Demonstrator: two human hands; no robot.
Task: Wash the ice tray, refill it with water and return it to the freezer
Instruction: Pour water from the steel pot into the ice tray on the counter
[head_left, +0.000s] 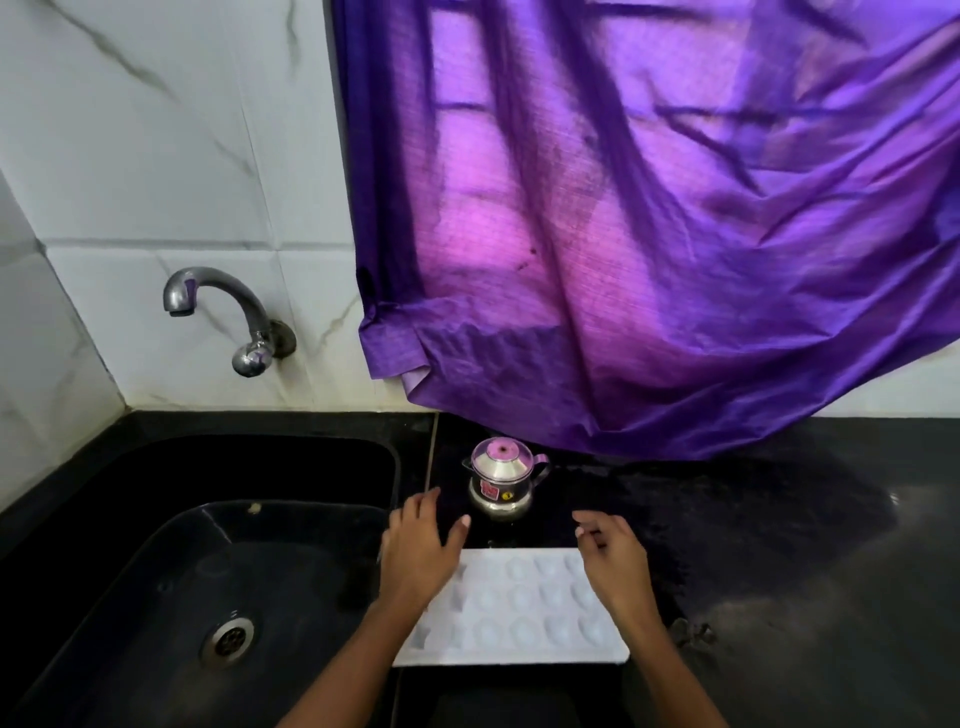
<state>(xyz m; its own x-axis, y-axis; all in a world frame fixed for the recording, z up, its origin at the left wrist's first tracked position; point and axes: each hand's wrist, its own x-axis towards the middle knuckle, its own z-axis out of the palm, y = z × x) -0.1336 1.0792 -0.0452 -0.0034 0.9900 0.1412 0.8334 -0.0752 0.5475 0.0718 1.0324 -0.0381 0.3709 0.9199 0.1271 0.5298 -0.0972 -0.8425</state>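
White plastic, the rectangular ice tray (519, 608) with its rows of rounded hollows is lying flat on the black stone counter (779, 519), just beside the right edge of the black sink (260, 467) and close to the counter's front edge. Whether the hollows are holding water cannot be told. The person's left hand (421, 545) is reaching over the tray's left end with its fingers spread and straight, gripping nothing; whether the palm is touching the tray cannot be told. The right hand (615, 556) is hovering over the tray's far right corner with its fingers loosely bent and holding nothing. Just behind the tray, between the two hands, a small shiny steel pot with a domed lid (501, 480) is standing upright on the counter. A round metal drain (227, 640) is showing in the sink's floor, and a curved grey metal tap (223, 306) is jutting from the white marbled wall tiles (156, 130) above the sink. A purple curtain (675, 234) is hanging over the counter's back, glowing with light from behind.
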